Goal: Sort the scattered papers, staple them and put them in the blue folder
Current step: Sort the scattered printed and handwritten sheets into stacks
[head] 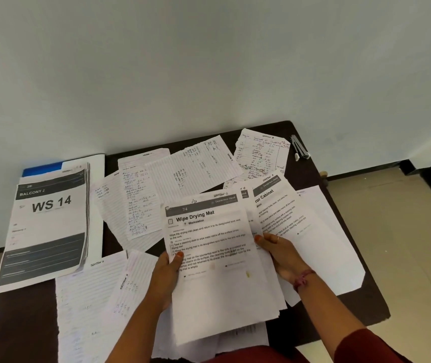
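I hold a stack of printed sheets (217,258) above the dark table (361,307); its top page reads "Wipe Drying Mat". My left hand (166,273) grips the stack's left edge, thumb on the page. My right hand (278,254) grips its right edge. Lined handwritten papers (190,166) lie scattered across the table, with a printed "Cabinet" sheet (274,205) to the right. A thick stack headed "WS 14" (49,221) lies at the left on the blue folder (42,169), which shows only at its far corner. A stapler (299,148) rests at the table's far right corner.
A white wall runs behind the table. Tiled floor (405,231) lies to the right. More lined sheets (91,297) overhang the table's near left edge, and blank white sheets (335,258) cover its right side.
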Tool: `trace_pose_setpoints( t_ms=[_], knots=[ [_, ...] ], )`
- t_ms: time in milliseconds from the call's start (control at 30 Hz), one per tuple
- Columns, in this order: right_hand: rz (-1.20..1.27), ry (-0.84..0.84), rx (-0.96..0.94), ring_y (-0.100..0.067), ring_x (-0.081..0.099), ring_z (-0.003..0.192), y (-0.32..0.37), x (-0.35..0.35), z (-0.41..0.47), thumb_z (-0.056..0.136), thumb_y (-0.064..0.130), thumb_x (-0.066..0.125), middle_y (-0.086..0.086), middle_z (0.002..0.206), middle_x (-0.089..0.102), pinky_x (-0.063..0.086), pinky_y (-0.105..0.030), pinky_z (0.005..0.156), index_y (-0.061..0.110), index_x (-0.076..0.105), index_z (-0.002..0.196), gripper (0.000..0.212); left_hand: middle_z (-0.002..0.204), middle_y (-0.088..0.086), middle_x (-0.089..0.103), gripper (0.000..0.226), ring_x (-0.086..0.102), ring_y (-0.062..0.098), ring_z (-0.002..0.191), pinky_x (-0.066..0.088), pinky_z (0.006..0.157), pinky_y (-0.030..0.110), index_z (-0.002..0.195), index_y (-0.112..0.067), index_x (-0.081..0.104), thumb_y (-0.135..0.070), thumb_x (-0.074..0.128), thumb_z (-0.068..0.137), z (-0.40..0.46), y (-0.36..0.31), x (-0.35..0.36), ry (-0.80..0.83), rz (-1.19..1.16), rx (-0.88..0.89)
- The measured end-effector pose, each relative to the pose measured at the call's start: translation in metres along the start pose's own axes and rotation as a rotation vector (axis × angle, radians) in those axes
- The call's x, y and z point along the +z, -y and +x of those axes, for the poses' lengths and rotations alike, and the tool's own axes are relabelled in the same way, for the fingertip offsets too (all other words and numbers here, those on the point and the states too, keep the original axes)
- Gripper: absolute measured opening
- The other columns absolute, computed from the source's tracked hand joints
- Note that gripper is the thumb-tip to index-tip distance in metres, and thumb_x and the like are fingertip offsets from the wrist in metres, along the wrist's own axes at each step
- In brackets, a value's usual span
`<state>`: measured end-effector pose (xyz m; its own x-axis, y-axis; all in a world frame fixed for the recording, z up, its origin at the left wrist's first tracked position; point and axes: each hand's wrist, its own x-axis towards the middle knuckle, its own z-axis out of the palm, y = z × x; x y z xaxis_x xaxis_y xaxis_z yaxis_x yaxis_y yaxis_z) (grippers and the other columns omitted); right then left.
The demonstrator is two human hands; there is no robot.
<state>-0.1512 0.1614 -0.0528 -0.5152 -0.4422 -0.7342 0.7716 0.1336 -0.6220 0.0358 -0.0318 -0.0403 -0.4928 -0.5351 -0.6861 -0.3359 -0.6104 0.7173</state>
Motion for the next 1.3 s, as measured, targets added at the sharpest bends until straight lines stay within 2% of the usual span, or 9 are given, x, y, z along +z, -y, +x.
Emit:
trace_pose_setpoints(
  t_ms=[133,333,467,533,600,867,1067,1167,1300],
  knots=[
    [-0.012,0.020,-0.025,-0.025,0.070,0.085,0.007,0.004,-0.005,0.090,0.012,0.061,-0.017,0.102,0.072,0.058,-0.032,0.067,0.001,0.066,0.108,0.023,0.112,0.011,0.069,0.026,0.069,0.021,0.093,0.058,0.066,0.027,0.121,-0.009,0.058,-0.010,0.049,0.097,-0.001,-0.008,0.013,0.017,-0.080,0.041],
    [-0.200,0.076,-0.073,-0.023,0.068,0.093,0.030,0.000,-0.009,0.093,0.024,0.058,-0.009,0.102,0.073,0.056,-0.033,0.078,0.008,0.069,0.108,0.024,0.111,0.006,0.067,0.027,0.068,0.010,0.091,0.054,0.064,0.014,0.122,-0.008,0.058,-0.006,0.051,0.095,0.000,-0.014,0.025,-0.056,0.007,0.162],
    [-0.934,-0.450,-0.388,-0.029,0.054,0.113,0.055,-0.049,0.017,0.089,0.035,0.064,-0.011,0.123,0.059,0.045,-0.040,0.093,0.013,0.062,0.121,0.039,0.105,0.004,0.071,0.022,0.069,0.019,0.096,0.056,0.072,0.026,0.113,-0.016,0.063,-0.011,0.058,0.093,0.003,-0.015,0.023,-0.101,0.125,0.210],
    [-1.225,-0.623,-0.345,-0.033,0.045,0.122,0.066,-0.071,0.022,0.084,0.043,0.068,-0.013,0.132,0.049,0.040,-0.048,0.097,0.014,0.052,0.131,0.058,0.102,0.004,0.071,0.020,0.069,0.020,0.092,0.054,0.071,0.027,0.112,-0.016,0.064,-0.014,0.060,0.092,0.002,-0.015,0.020,-0.129,0.153,0.202],
    [-1.336,-0.627,-0.256,-0.033,0.044,0.122,0.073,-0.083,0.023,0.078,0.052,0.070,-0.014,0.132,0.048,0.039,-0.049,0.098,0.014,0.049,0.133,0.070,0.104,-0.003,0.069,0.021,0.065,0.011,0.090,0.049,0.072,0.020,0.114,-0.017,0.062,-0.017,0.060,0.093,-0.001,-0.015,0.020,-0.162,0.151,0.217],
    [-1.082,-0.437,-0.360,-0.025,0.064,0.083,0.079,-0.092,0.029,0.082,0.037,0.071,-0.009,0.088,0.065,0.053,-0.033,0.071,0.013,0.059,0.086,0.028,0.117,0.002,0.058,0.043,0.052,0.016,0.104,0.036,0.092,0.025,0.134,-0.014,0.050,-0.030,0.055,0.095,0.000,-0.008,0.019,-0.245,0.144,0.158],
    [-1.017,-0.322,-0.584,-0.011,0.058,0.067,0.067,-0.094,0.012,0.089,0.024,0.065,-0.001,0.081,0.065,0.038,-0.009,0.059,0.005,0.069,0.094,0.020,0.118,-0.001,0.059,0.043,0.054,0.016,0.105,0.038,0.092,0.027,0.134,-0.016,0.051,-0.032,0.055,0.095,-0.001,-0.005,0.028,-0.262,0.104,0.135],
    [-0.834,-0.194,-0.468,-0.017,0.062,0.073,0.074,-0.095,0.000,0.092,0.024,0.061,0.000,0.083,0.066,0.044,-0.012,0.060,0.010,0.064,0.095,0.016,0.115,0.000,0.061,0.040,0.056,0.015,0.103,0.040,0.090,0.027,0.130,-0.015,0.055,-0.032,0.055,0.094,-0.001,-0.006,0.038,-0.250,0.071,0.142],
    [-0.671,0.003,-0.342,-0.024,0.068,0.087,0.076,-0.080,-0.015,0.095,0.028,0.056,-0.008,0.099,0.071,0.058,-0.037,0.077,0.013,0.064,0.105,0.020,0.111,0.000,0.065,0.033,0.060,0.013,0.096,0.044,0.089,0.028,0.123,-0.014,0.060,-0.028,0.060,0.092,-0.002,-0.007,0.057,-0.221,0.026,0.145]
  ],
)
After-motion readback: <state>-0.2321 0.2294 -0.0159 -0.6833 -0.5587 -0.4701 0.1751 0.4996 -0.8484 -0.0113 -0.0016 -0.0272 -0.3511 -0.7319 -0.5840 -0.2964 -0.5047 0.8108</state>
